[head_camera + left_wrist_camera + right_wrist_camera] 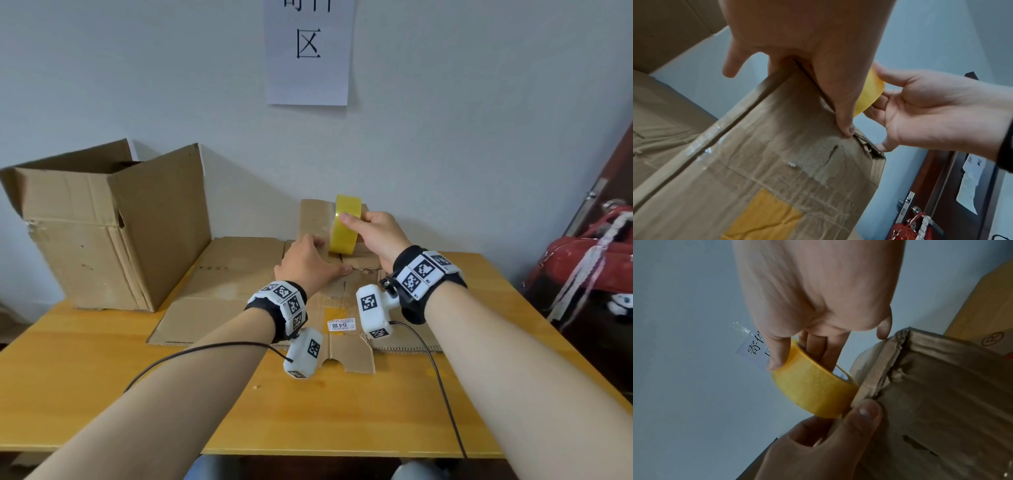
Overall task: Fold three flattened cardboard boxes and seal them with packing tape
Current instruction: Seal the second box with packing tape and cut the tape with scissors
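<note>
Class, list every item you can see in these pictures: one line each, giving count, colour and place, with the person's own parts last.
Box being taped: one, brown, table centre.
Tape roll: one, yellow, upright on that box.
Open box: one, brown, table's left.
Flattened cardboard: brown, lying under the taped box; count unclear.
Table: one, yellow wood.
Paper sign: one, white, on wall.
Red bag: one, far right.
Left hand: presses the box top.
Right hand: grips the tape roll.
</note>
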